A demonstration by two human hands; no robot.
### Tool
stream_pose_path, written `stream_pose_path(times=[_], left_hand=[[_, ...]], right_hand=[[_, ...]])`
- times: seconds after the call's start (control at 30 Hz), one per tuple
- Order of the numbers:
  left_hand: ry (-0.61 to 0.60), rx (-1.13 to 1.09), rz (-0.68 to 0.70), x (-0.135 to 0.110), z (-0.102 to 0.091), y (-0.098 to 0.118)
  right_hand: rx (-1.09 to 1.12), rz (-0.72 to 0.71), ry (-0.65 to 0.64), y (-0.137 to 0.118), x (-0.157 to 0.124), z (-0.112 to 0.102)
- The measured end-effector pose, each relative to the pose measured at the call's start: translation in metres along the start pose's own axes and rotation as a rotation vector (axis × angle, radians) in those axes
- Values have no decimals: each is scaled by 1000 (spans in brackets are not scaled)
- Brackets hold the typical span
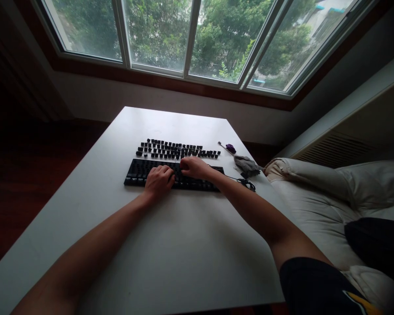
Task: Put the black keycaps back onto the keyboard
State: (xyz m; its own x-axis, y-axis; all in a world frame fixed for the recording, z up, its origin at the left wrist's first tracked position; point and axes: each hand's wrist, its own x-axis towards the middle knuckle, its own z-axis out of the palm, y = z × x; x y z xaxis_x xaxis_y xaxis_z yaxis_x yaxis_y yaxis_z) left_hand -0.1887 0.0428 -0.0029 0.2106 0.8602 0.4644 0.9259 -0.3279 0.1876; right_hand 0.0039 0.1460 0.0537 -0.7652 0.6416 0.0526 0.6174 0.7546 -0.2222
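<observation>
A black keyboard lies across the middle of a white table. Behind it, several loose black keycaps are laid out in rows. My left hand rests on the keyboard's middle with its fingers curled down onto it. My right hand sits just right of it at the keyboard's far edge, fingers pinched together; whatever they hold is too small to make out. The keyboard's centre is hidden under both hands.
A purple-tipped tool, a grey cloth and the coiled black cable lie at the table's right edge. A white cushion sits to the right, windows beyond the table, dark floor on the left.
</observation>
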Motion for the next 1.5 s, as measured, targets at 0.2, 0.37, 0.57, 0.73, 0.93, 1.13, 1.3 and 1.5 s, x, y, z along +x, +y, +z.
stream_pose_path(times=[0.2, 0.37, 0.57, 0.73, 0.93, 1.13, 1.3, 1.5], left_hand=[[9, 16, -23, 0, -1, -1], [-3, 28, -21, 0, -1, -1], [-3, 12, -7, -1, -1, -2], [2, 25, -9, -2, 0, -2], [-1, 43, -2, -1, 2, -2], [-6, 46, -7, -1, 2, -3], [-13, 18, -12, -2, -1, -2], [-18, 11, -9, -1, -3, 0]], right_hand=[[-85, -9, -84, -20, -4, 1], [-148, -4, -142, -23, 0, 0], [-212, 9, -176, -30, 0, -3], [-288, 30, -213, -42, 0, -6], [-301, 40, -198, -51, 2, -4], [-287, 75, -204, -56, 3, 1], [-255, 99, -183, -44, 5, -1], [-224, 310, 26, -13, 17, 1]])
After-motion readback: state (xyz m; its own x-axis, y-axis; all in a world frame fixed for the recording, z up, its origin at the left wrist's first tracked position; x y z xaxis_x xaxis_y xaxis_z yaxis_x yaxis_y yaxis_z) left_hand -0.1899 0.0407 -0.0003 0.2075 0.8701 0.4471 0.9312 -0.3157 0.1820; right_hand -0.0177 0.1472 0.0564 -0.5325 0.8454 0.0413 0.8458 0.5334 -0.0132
